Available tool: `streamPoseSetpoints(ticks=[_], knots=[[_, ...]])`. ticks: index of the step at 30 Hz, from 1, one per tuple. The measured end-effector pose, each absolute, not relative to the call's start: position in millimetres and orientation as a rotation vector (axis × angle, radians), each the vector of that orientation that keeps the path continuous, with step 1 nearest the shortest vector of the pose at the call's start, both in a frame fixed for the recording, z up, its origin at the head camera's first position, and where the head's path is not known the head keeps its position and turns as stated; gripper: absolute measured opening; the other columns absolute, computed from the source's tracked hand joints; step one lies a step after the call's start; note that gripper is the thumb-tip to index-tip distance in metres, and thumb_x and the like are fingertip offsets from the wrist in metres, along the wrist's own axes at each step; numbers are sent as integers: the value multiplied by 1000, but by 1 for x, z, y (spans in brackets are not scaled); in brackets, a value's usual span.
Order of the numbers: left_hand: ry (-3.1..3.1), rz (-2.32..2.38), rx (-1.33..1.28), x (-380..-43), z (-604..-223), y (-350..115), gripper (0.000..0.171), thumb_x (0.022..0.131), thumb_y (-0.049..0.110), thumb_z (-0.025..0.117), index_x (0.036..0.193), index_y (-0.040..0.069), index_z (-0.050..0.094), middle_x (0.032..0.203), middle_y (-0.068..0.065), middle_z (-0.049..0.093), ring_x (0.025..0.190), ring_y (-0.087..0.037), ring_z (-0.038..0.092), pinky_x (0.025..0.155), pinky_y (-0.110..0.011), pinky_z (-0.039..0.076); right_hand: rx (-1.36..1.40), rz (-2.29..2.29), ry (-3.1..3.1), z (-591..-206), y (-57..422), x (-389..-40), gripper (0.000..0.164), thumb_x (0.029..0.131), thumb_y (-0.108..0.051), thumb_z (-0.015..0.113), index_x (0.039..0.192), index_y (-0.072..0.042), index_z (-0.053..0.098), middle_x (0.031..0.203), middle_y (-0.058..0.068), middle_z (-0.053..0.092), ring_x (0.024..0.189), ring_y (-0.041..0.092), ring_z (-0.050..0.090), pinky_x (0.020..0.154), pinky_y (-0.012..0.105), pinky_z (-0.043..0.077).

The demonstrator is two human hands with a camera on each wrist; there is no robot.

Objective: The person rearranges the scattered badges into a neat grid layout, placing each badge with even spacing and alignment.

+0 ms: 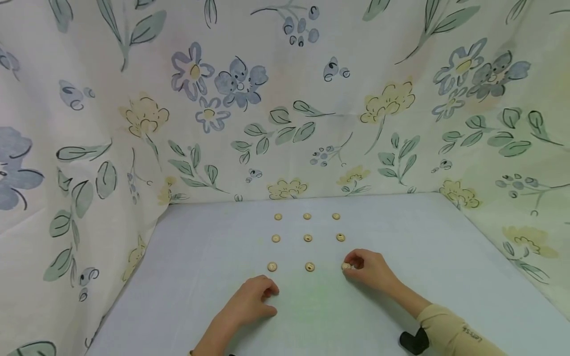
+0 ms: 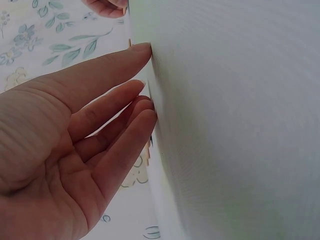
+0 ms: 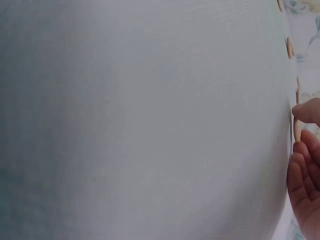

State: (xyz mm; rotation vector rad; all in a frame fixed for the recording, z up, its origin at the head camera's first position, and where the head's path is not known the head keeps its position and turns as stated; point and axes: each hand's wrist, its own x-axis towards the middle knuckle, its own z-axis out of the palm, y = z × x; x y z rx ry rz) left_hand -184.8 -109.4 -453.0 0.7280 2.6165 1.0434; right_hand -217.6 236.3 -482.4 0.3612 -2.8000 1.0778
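Small round wooden discs lie in three rows of three on the white table. My right hand [image 1: 368, 269] pinches the near right disc [image 1: 346, 266] between thumb and fingers, at the table surface. In the right wrist view that disc [image 3: 297, 129] shows edge-on between the thumb and fingertips. My left hand [image 1: 251, 300] rests on the table below the near left disc [image 1: 272, 267], its fingers loosely bent with nothing between them. In the left wrist view the left hand's fingertips [image 2: 150, 107] touch the table. The near middle disc [image 1: 309, 267] bears a dark mark.
The white table [image 1: 200, 257] reaches back to a flower-patterned cloth [image 1: 285, 99] that hangs behind and at both sides. Farther discs stand in a middle row [image 1: 308, 238] and a back row [image 1: 307, 216]. A black object [image 1: 414, 341] sits by the right sleeve.
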Motion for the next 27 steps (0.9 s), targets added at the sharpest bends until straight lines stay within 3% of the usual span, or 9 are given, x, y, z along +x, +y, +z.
streamPoseSetpoints(ticks=[21,27], knots=[[2616,1053,745,-182,-452,-113,28,72,8,82,95,9,66,90,4,58,82,-14,53,74,-29,47,367,1137,-2870,-476,240,-219,22,78,-17,80,94,-10,67,81,-3,59,74,11,51,63,24,44],[2615,983,804,-184,-445,-118,29,78,20,81,100,8,67,92,4,60,85,-16,55,76,-31,47,384,1053,-2885,-470,238,-219,27,80,-23,81,98,-9,66,89,0,61,81,16,54,68,29,46]])
